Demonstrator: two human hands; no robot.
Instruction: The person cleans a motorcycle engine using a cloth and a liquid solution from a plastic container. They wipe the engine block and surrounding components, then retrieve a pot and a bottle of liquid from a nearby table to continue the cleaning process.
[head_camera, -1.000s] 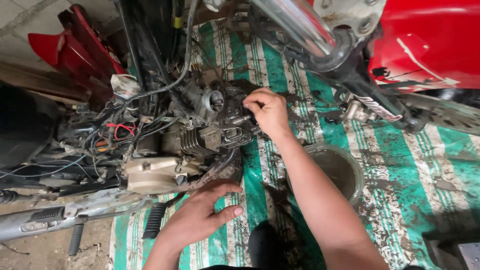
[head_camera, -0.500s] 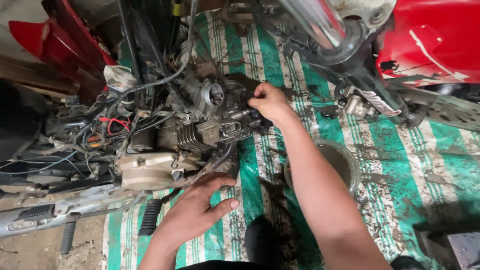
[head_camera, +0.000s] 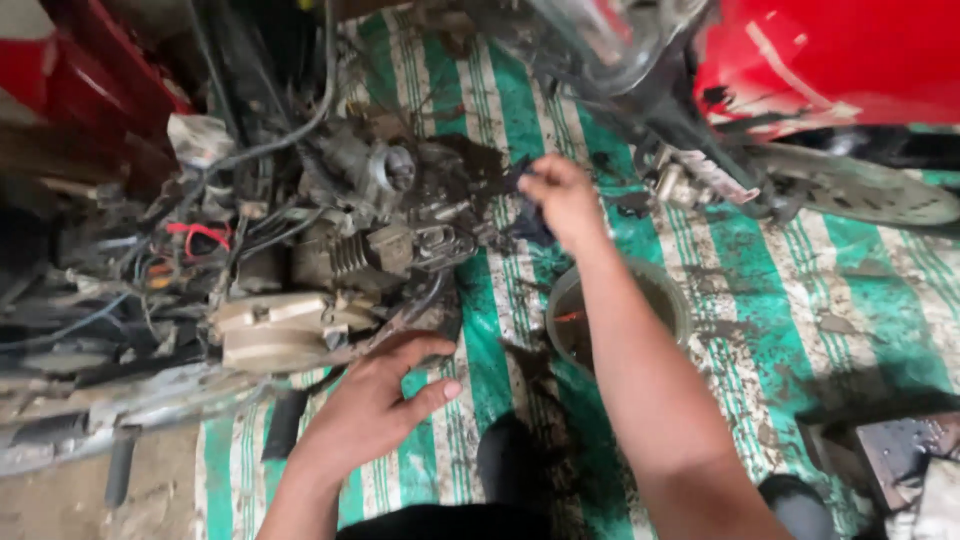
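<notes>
A greasy motorcycle engine (head_camera: 370, 240) lies on its side among cables at the left, its pale side cover (head_camera: 270, 328) facing me. My right hand (head_camera: 560, 198) is closed around a small dark part or rag at the engine's right end, over the striped mat. My left hand (head_camera: 375, 405) rests fingers spread against the lower edge of the engine, near the pale cover and a black rubber footpeg (head_camera: 285, 425).
A green and white striped mat (head_camera: 780, 330) covers the floor. A round bowl (head_camera: 610, 315) of dirty liquid sits under my right forearm. Red bodywork (head_camera: 830, 55) and a brake disc (head_camera: 850, 185) are at the upper right. A metal block (head_camera: 905, 450) lies lower right.
My right hand has pulled away to the right from the engine. The view has shifted slightly left and down. My left hand stays by the engine's lower edge.
</notes>
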